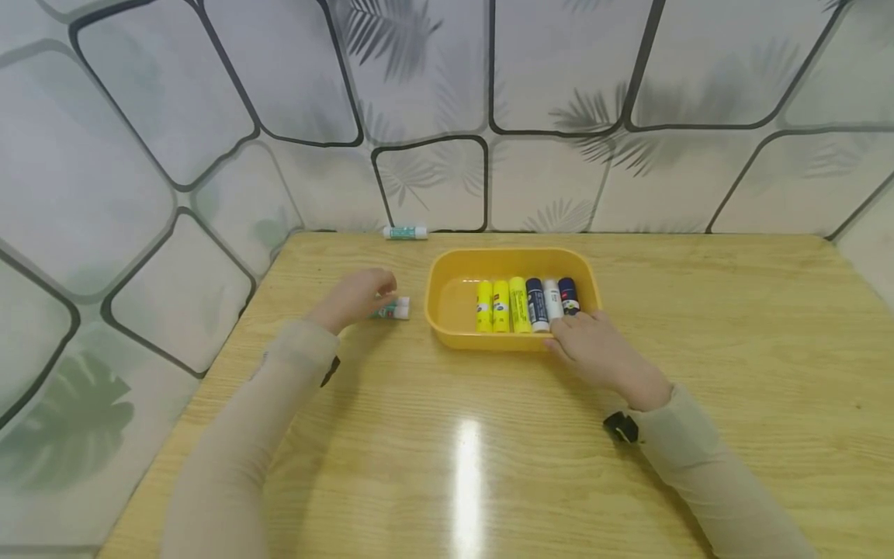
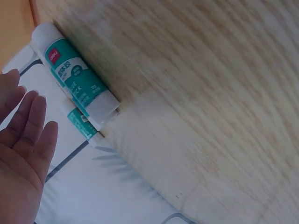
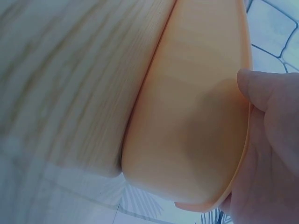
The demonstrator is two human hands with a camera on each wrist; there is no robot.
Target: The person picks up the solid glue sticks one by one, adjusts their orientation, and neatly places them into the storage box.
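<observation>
My left hand hovers beside a pair of white-and-teal glue sticks lying side by side left of the yellow tray. In the left wrist view, that hand has its fingers extended, apart from the nearer glue stick, which mostly hides the one behind it. My right hand grips the front right rim of the yellow tray. Seen from the right wrist, the thumb lies over the rim on the tray's outer wall. Inside the tray stand or lie several glue sticks in a row, yellow, dark blue and white.
Another teal glue stick lies at the table's back edge, close to the patterned wall. The wooden table extends in front of the tray and to its right, with a bright light reflection near the middle.
</observation>
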